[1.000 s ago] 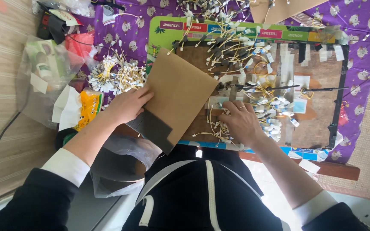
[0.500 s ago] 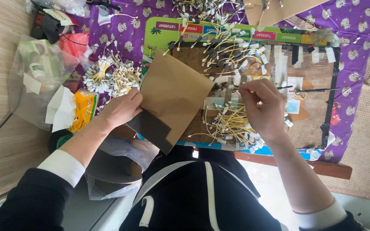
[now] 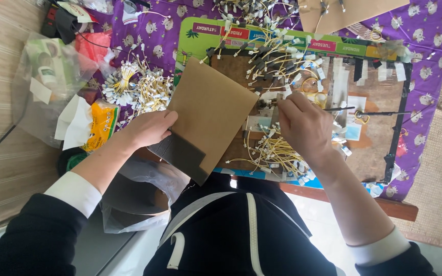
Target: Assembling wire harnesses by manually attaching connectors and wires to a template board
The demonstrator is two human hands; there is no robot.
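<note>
Since a moment ago the right hand (image 3: 303, 125) has lifted from the yellow wire bundle (image 3: 274, 152) to the brown board (image 3: 379, 138), its grip pinched narrow, seemingly on a small connector, while the left hand (image 3: 147, 129) grips the cardboard sheet (image 3: 211, 110) tilted over the board's near-left edge.

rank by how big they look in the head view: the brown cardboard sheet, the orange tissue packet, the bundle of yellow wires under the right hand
1. brown cardboard sheet
2. and 3. bundle of yellow wires and orange tissue packet look about alike; too close to rank.
</note>
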